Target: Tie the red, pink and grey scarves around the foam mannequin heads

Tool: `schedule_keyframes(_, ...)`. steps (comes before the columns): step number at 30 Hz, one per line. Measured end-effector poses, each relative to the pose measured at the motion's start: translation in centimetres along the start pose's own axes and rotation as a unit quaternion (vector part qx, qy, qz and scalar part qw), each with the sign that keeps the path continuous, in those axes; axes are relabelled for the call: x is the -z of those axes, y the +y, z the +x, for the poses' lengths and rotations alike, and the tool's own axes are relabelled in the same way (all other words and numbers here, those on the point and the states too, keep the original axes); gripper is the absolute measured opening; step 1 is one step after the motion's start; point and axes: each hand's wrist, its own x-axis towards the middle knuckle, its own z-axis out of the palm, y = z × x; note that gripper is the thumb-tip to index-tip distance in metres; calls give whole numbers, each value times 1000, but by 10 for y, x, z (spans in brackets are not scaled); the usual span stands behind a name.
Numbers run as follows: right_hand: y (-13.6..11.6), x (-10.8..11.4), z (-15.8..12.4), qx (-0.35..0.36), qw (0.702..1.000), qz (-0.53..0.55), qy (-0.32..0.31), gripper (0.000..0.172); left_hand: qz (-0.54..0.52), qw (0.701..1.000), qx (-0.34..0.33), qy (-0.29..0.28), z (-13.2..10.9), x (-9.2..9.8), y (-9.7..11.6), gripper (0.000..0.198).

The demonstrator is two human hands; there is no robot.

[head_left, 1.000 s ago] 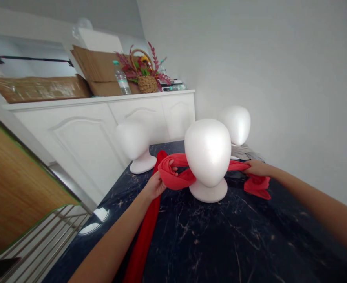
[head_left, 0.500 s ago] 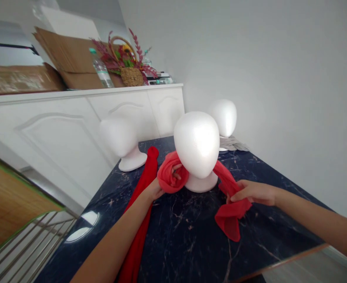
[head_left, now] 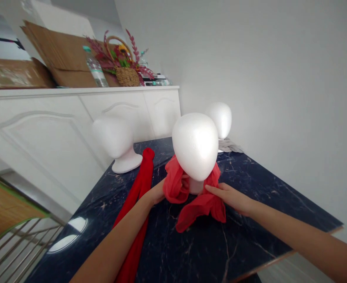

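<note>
The scarf (head_left: 175, 182) lies around the near head's (head_left: 195, 145) neck, both sides brought forward, the right side's end trailing left over the desk (head_left: 197, 255). The left hand (head_left: 157, 192) grips the left side, its fingers curled within the folds; the right hand (head_left: 234, 196) pinches the right side, thumb on top. This paired hold probably keeps the lengths from slipping. The red cloth (head_left: 145, 167) lies left, seemingly set aside.

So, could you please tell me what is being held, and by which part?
The lighter red scarf: the left hand holds it by a bunched loop, the right hand grips it near a loose end.
</note>
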Motion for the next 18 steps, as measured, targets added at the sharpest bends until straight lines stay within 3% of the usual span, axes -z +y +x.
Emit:
schedule_keyframes(4,5,-9,19,-41,996,64,51,35,-17,999,36,-10,-6,-4,4,36)
schedule_keyframes(8,11,-22,27,-25,979,182,86,22,-8,998,53,-39,-10,-7,7,37)
schedule_keyframes(15,14,-50,48,18,953,287,97,22,12,999,35,-6,-9,-13,5,29)
schedule_keyframes(18,15,-56,53,40,952,288,98,25,78,997,-10,15,-5,-17,7,33)
